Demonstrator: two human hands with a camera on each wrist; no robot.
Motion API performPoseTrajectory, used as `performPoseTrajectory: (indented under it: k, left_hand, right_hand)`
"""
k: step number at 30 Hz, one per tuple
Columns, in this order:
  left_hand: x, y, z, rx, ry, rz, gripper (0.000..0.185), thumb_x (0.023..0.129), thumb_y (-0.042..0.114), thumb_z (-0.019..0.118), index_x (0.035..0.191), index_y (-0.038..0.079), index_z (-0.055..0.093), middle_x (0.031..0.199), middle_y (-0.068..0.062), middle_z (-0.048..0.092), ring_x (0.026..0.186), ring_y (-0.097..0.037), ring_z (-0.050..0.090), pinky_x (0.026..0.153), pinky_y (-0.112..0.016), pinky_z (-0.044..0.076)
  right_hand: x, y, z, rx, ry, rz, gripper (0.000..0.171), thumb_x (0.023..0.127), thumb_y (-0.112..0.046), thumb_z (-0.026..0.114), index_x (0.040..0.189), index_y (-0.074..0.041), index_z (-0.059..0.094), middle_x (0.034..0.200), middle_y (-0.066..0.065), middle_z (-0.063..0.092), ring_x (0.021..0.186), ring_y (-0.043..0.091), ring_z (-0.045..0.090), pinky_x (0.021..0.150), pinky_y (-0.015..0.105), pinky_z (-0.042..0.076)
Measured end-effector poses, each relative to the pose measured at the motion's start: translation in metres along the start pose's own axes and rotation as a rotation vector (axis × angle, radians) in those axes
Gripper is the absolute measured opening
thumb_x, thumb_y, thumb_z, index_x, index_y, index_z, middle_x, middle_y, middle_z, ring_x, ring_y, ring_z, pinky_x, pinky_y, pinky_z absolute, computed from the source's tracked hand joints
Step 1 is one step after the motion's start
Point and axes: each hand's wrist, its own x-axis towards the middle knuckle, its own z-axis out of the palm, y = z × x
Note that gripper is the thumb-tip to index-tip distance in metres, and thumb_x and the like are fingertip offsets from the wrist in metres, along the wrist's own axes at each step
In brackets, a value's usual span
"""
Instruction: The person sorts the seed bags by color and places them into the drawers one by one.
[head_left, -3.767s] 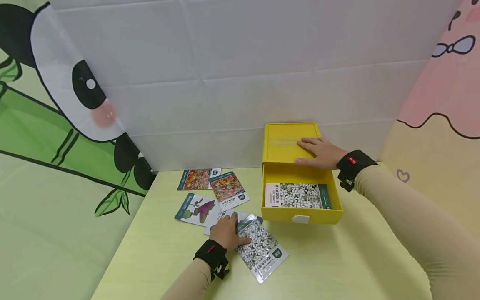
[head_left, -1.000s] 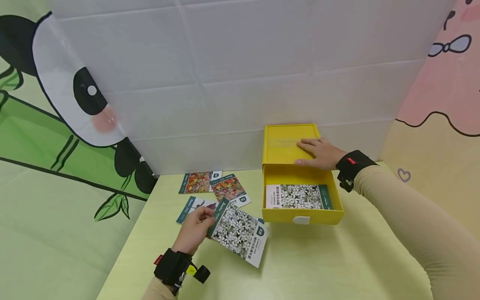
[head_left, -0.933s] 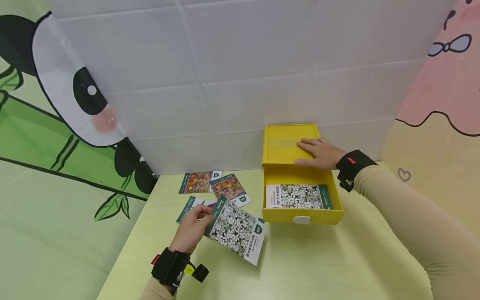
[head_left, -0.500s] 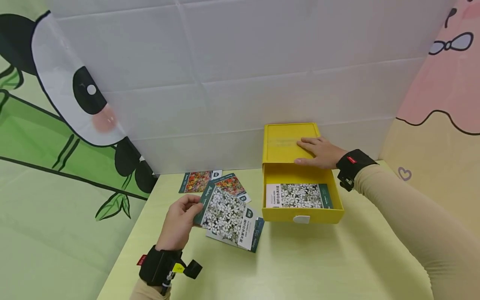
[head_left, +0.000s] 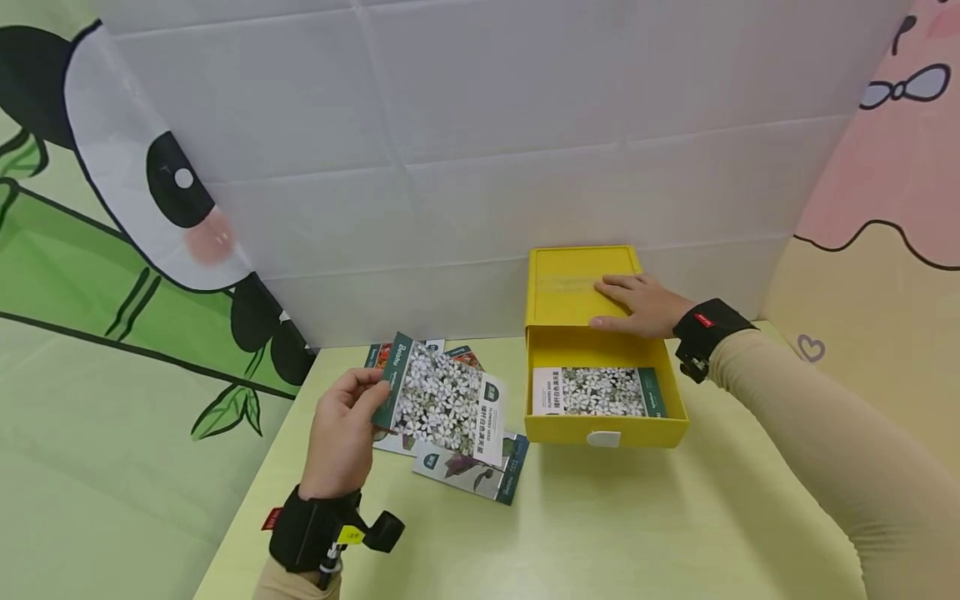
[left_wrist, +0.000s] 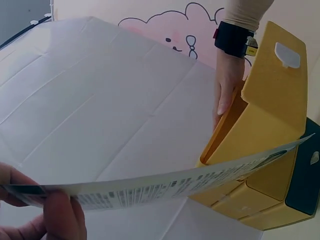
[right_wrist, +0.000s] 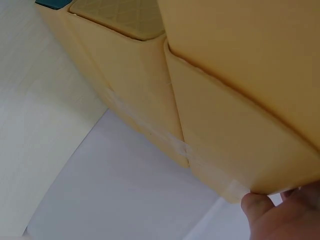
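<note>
Between thumb and fingers my left hand (head_left: 341, 433) pinches a seed packet (head_left: 442, 404) printed with white flowers, by its green end. It is tilted above the other packets; the left wrist view shows the held packet (left_wrist: 150, 190) nearly edge-on. My right hand (head_left: 641, 307) rests flat with spread fingers on top of a yellow drawer box (head_left: 570, 275). The drawer (head_left: 555, 431) is pulled out, and a matching white-flower packet (head_left: 600, 392) lies in it. In the right wrist view, fingertips (right_wrist: 257, 202) show at the box's edge.
Under the held packet lies a purple-flower packet (head_left: 468, 477) on the table (head_left: 600, 533). Partly hidden orange-flower packets (head_left: 467, 357) lie farther back. A white cloth backdrop (head_left: 450, 208) stands right behind the box. In the left wrist view, a dark green part (left_wrist: 310, 170) adjoins the yellow box.
My left hand has lifted the white-flower packet off the table and carried it left and farther back, uncovering the purple-flower packet. My right hand has stayed on the box.
</note>
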Motion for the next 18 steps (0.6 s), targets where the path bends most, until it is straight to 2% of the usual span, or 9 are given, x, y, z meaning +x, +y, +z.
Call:
performPoseTrajectory:
  k: [9,18]
  left_hand:
    - [-0.001,0.014,0.003,-0.09,0.024,0.063,0.024,0.102,0.012,0.046,0.12,-0.003,0.046,0.106,-0.013,0.045,0.089,-0.019,0.051,0.072,-0.022,0.052]
    - [0.001,0.025,0.017,-0.213,0.029,0.131,0.023,0.101,0.012,0.048,0.118,-0.003,0.047,0.109,-0.015,0.048,0.095,-0.024,0.053,0.078,-0.026,0.053]
  right_hand:
    - [-0.001,0.0,-0.001,0.01,0.013,-0.015,0.083,0.091,-0.058,0.053,0.152,-0.008,0.027,0.156,0.02,0.02,0.139,0.048,0.012,0.109,0.063,0.011]
    - [0.0,0.001,0.001,0.014,0.02,-0.014,0.083,0.09,-0.058,0.054,0.151,-0.008,0.028,0.156,0.019,0.021,0.139,0.047,0.013,0.11,0.062,0.011]
